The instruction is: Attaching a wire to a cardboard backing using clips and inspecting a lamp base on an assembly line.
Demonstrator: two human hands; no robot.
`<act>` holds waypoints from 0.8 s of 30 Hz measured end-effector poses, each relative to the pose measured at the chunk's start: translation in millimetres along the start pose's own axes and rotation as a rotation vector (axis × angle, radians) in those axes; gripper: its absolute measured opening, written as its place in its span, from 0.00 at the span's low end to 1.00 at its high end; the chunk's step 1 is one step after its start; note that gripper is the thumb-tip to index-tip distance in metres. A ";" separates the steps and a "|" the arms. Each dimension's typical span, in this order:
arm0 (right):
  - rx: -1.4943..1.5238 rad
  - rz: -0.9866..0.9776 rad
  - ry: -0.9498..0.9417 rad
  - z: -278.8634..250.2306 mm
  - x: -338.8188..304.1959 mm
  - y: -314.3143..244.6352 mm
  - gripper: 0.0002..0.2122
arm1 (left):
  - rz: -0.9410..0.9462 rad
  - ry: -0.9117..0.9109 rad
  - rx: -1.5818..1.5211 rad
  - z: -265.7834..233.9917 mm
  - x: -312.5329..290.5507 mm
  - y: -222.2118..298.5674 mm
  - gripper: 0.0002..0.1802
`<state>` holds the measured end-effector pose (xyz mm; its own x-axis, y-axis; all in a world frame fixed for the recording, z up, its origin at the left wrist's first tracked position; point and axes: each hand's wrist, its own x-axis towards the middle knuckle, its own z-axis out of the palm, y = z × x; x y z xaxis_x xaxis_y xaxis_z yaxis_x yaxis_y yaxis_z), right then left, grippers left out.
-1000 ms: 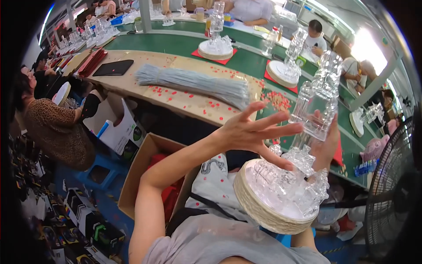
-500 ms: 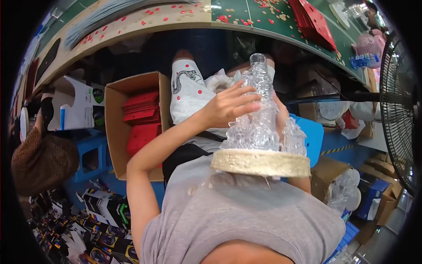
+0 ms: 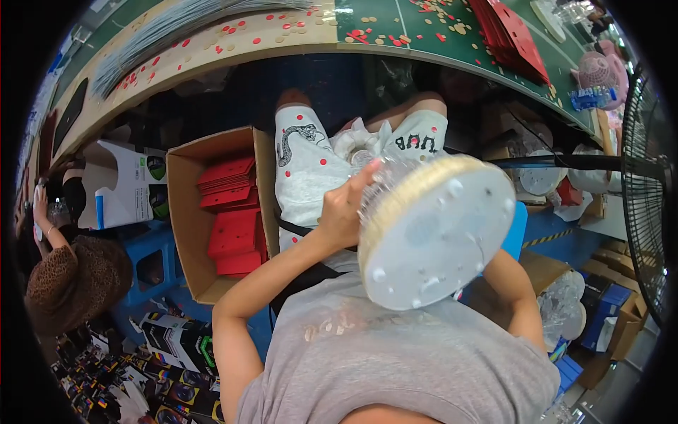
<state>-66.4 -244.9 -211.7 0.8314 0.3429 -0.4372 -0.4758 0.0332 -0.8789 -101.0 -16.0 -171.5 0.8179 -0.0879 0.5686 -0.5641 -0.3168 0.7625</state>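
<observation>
A clear plastic ornament with a tower shape stands on a round base, now tipped over above my lap. The white underside of the round base [image 3: 441, 237] faces me, with small bumps and a pale gold rim. My left hand [image 3: 346, 205] is closed on the clear plastic tower [image 3: 378, 180], its fingers at the left side beside the rim. My right forearm [image 3: 512, 279] reaches up behind the base. The base hides my right hand and much of the tower.
To my left stands a cardboard box [image 3: 185, 212] of red pieces [image 3: 233, 233]. The table [image 3: 311, 44] ahead carries wire bundles [image 3: 176, 39], scattered red and gold discs, and red sheets [image 3: 508, 35]. A fan [image 3: 646, 191] is at right. Another person [image 3: 78, 275] works at far left.
The ornament has tilted from upright, tower away from me, so its underside now shows. My left hand has moved down and left along the tower; my right hand has become hidden behind the base.
</observation>
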 end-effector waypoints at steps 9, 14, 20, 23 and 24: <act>-0.476 -0.237 0.168 3.6 -1.0 -51.7 0.17 | -0.914 -0.208 -1.574 -9.6 -49.9 -121.8 0.37; -0.740 -0.339 0.232 -23.0 -14.8 -82.3 0.17 | -0.850 -0.066 -1.559 30.4 -54.9 -174.4 0.35; -0.889 -0.886 0.464 22.9 -42.5 -185.2 0.22 | -0.387 -0.165 -0.503 8.6 -48.8 -196.0 0.35; -1.069 -0.804 0.319 49.6 -36.1 -185.8 0.23 | -0.166 -0.278 0.137 -8.8 11.9 -138.5 0.35; -1.055 -0.819 0.311 54.8 -28.2 -181.0 0.23 | -0.193 -0.179 0.102 -12.5 16.5 -131.6 0.35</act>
<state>-19.5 -209.1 -29.9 0.8625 0.3439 0.3713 0.5041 -0.6490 -0.5698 -14.7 36.1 -258.5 0.9211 -0.1796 0.3454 -0.3892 -0.4366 0.8111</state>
